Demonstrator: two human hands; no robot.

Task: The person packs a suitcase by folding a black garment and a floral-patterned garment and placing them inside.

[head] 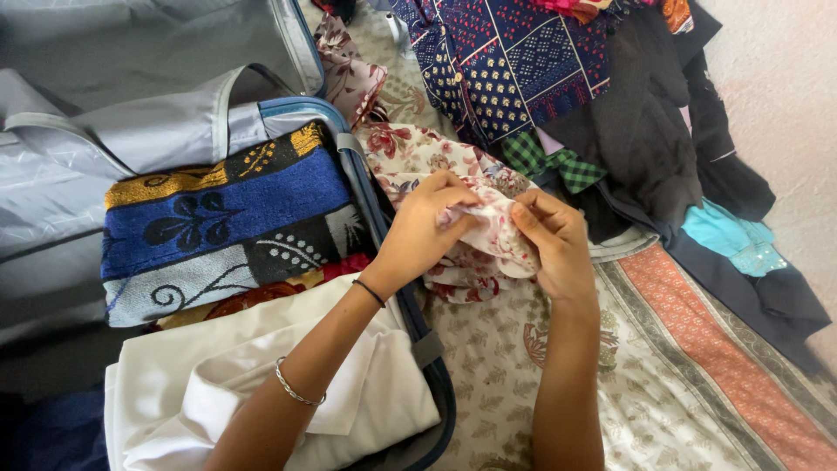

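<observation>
Both my hands grip a cream cloth with red flowers [488,228] over the bed, just right of an open suitcase [370,205]. My left hand [423,228] pinches the cloth's upper left fold, a black band at its wrist and a silver bracelet further up the forearm. My right hand [551,240] pinches its right side. The rest of the floral cloth [410,153] trails up and to the left beneath my hands.
Inside the suitcase lie a folded blue, yellow and black towel [227,222] and a white garment [261,384]. A heap of clothes at the top right includes a navy patterned shirt [514,65], dark garments [645,131], a turquoise piece [728,235]. A patterned bedsheet [680,375] lies underneath.
</observation>
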